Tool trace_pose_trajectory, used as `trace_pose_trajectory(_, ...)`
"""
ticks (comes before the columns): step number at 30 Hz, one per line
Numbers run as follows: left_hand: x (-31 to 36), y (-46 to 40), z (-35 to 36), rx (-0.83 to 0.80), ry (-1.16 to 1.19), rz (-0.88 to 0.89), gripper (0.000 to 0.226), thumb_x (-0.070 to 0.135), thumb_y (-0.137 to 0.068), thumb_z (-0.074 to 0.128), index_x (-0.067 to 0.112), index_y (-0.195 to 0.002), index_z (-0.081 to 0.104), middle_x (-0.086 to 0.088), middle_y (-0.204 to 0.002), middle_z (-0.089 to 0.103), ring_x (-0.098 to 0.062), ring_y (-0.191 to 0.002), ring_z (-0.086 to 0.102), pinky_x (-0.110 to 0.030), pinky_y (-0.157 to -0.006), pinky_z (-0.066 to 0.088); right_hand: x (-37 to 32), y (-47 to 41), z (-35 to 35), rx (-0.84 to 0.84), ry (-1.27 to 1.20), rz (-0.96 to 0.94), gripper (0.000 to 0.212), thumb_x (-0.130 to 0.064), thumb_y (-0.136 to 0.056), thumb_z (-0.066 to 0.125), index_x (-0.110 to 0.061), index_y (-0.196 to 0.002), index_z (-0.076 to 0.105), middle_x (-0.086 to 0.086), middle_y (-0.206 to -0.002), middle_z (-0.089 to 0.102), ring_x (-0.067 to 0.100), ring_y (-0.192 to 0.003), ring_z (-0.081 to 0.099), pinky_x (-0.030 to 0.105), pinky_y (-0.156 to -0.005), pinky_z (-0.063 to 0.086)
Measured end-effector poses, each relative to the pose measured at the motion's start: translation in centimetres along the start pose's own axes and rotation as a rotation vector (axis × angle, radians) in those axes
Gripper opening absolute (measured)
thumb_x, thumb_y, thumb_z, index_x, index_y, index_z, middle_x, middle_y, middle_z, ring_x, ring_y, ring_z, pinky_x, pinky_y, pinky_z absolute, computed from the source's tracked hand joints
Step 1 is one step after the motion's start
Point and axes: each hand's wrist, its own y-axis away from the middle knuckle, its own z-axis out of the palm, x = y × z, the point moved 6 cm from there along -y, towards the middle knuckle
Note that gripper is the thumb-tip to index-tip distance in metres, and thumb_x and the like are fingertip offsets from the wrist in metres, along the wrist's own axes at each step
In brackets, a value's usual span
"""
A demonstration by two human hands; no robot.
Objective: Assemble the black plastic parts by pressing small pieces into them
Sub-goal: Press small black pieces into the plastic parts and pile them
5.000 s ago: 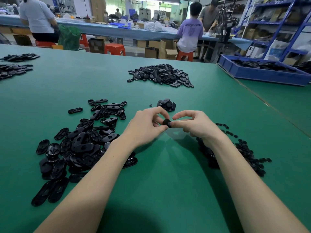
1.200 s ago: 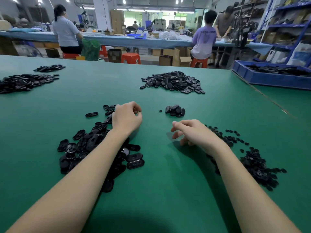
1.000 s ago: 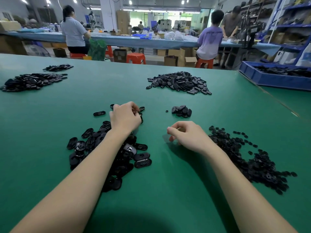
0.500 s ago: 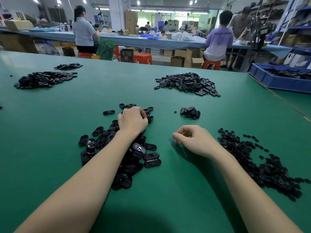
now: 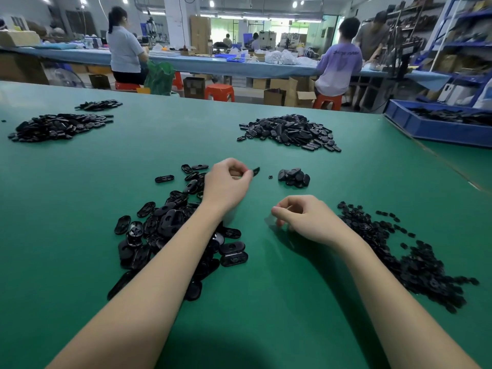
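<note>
My left hand (image 5: 226, 183) is raised over the far end of a pile of black oval parts (image 5: 170, 225) and pinches one oval part (image 5: 256, 171) at its fingertips. My right hand (image 5: 306, 219) rests on the green table (image 5: 80, 235) with fingers curled and thumb against the index finger. Whether it holds anything is hidden. A spread of small black pieces (image 5: 404, 254) lies to its right. One lone small piece (image 5: 270, 177) lies beside a little heap of black parts (image 5: 294, 177), just beyond both hands.
A bigger heap of black parts (image 5: 290, 131) lies farther back in the middle, and two more heaps (image 5: 58, 126) sit far left. A blue bin (image 5: 439, 126) of parts stands at the right edge. People sit at a long bench behind.
My left hand has lifted off the oval pile with one part pinched in its fingertips and shifted right. My right hand has stayed in place, fingers still curled.
</note>
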Motion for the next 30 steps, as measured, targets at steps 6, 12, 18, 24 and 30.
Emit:
trace_pose_trajectory(6, 1.7, 4.2, 6.6, -0.208, 0.721, -0.311, 0.008, 0.006, -0.095, 0.066, 0.011, -0.089, 0.062, 0.0, -0.066, 0.071, -0.012, -0.069, 0.066, -0.019, -0.064, 0.055, 1.2, 0.7, -3.0, 0.138, -0.304, 0.078, 0.015, -0.039, -0.097, 0.068, -0.025, -0.097, 0.073, -0.007, -0.085, 0.078, 0.004, -0.057, 0.061, 0.017, -0.054, 0.045)
trace_pose_trajectory(12, 1.4, 6.8, 8.8, -0.229, 0.679, -0.239, 0.02, 0.003, -0.094, 0.062, 0.02, -0.102, 0.07, -0.002, -0.075, 0.076, -0.008, -0.07, 0.07, -0.015, -0.063, 0.051, 3.3, 1.2, -5.8, 0.195, -0.356, 0.112, 0.016, -0.035, -0.099, 0.065, -0.022, -0.097, 0.074, -0.013, -0.082, 0.077, 0.003, -0.058, 0.061, 0.024, -0.061, 0.045)
trace_pose_trajectory(18, 1.3, 7.9, 9.8, -0.387, 0.767, -0.275, 0.027, 0.002, -0.095, 0.062, 0.017, -0.117, 0.067, 0.002, -0.079, 0.076, -0.008, -0.076, 0.07, -0.019, -0.072, 0.055, 3.9, 1.1, -5.6, 0.142, -0.333, 0.103, 0.02, -0.035, -0.099, 0.064, -0.019, -0.094, 0.076, -0.012, -0.08, 0.075, 0.005, -0.061, 0.061, 0.025, -0.063, 0.044)
trace_pose_trajectory(24, 1.2, 7.8, 10.1, -0.472, 0.8, -0.326, 0.027, 0.008, -0.1, 0.057, 0.015, -0.124, 0.067, -0.006, -0.094, 0.068, -0.011, -0.079, 0.061, -0.019, -0.066, 0.051, 4.1, 1.8, -5.7, -0.023, -0.266, 0.099, 0.023, -0.039, -0.099, 0.064, -0.022, -0.092, 0.078, -0.013, -0.081, 0.071, 0.006, -0.068, 0.061, 0.022, -0.064, 0.042)
trace_pose_trajectory(30, 0.7, 7.4, 10.1, -0.489, 0.746, -0.4, 0.018, 0.002, -0.095, 0.064, 0.014, -0.106, 0.071, -0.003, -0.079, 0.072, -0.015, -0.075, 0.061, -0.019, -0.066, 0.052, 4.9, 1.8, -6.5, 0.113, -0.2, 0.213, 0.023, -0.042, -0.096, 0.065, -0.023, -0.091, 0.079, -0.012, -0.077, 0.075, 0.008, -0.055, 0.052, 0.017, -0.054, 0.041)
